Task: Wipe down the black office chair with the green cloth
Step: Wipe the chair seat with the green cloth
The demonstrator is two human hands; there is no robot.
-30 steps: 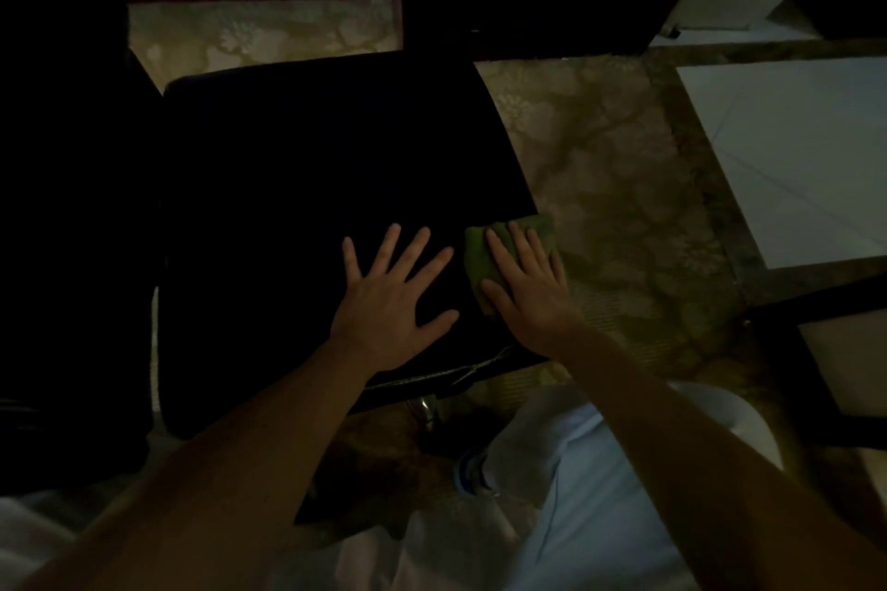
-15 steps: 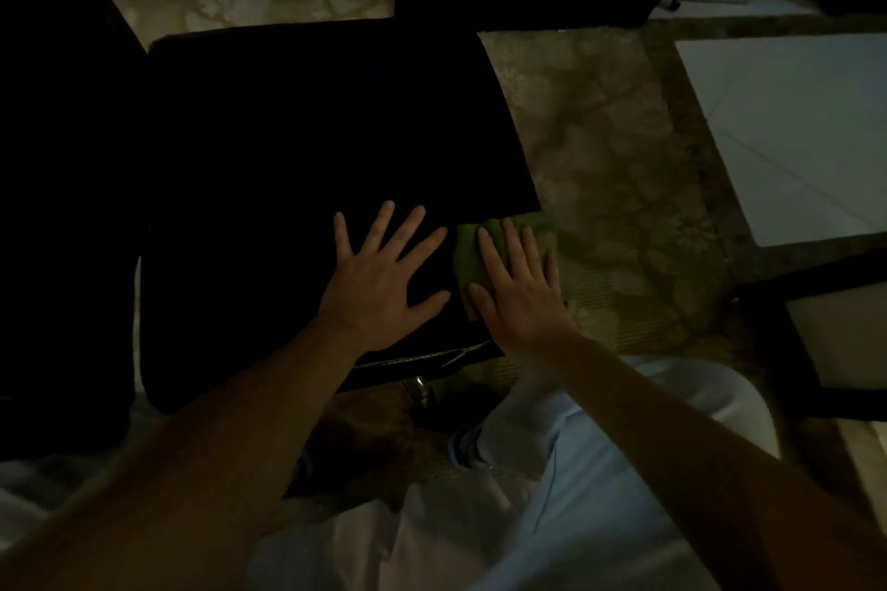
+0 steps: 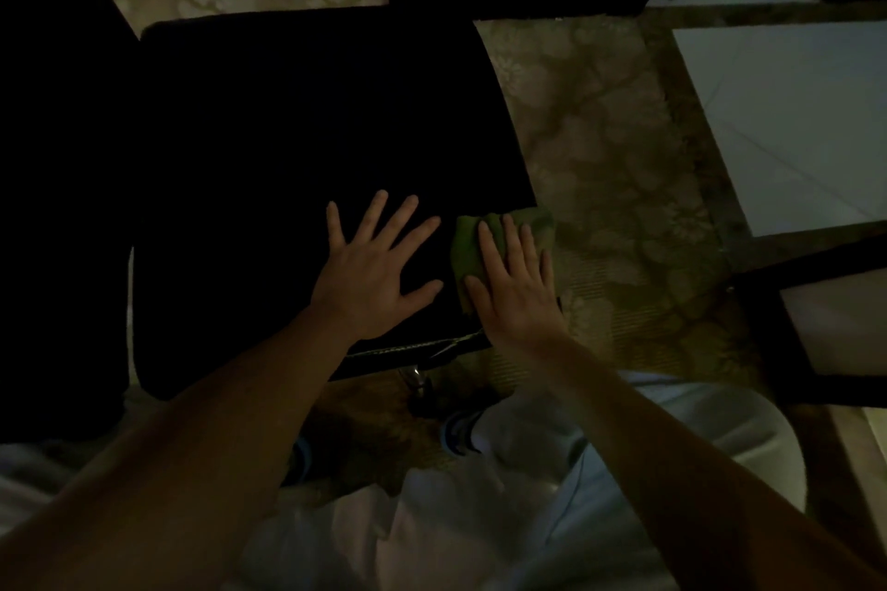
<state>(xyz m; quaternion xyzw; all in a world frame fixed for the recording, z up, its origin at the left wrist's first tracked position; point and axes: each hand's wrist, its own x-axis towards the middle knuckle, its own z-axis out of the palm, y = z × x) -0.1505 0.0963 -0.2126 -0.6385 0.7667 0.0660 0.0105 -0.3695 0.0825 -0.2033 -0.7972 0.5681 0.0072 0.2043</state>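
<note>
- Pressing flat: my right fingers lay straight and close together on top of the green cloth, not curled round it, with the thumb at the cloth's near edge.
- Right hand sat at the seat's near right corner. The cloth was bunched under it, and its far end poked just past the seat's right edge, over the patterned floor.
- Left fingers were spread wide and straight, palm down on bare seat, holding nothing. Left hand was just beside the cloth, and I saw a thin dark gap between them.
- Black office chair: its seat pad filled the middle of the view, very dark. I could not make out the backrest or arms. The stitched front edge and a shiny post showed below my wrists.
- Step, as I judged it, was wiping the right-front corner of the seat.
- Doing it well meant even palm weight, so the cloth dragged with the hand instead of slipping out.
- The overhanging end needed tucking back under the fingers, or wrapping over the edge to catch the side.
- Strokes had to overlap, working away from this corner. The left hand could brace the seat against swivelling, but it needed to shift out of the cloth's path.
- Light was too dim to see dust, so coverage was the guide. I could not tell how much was already wiped.
</note>
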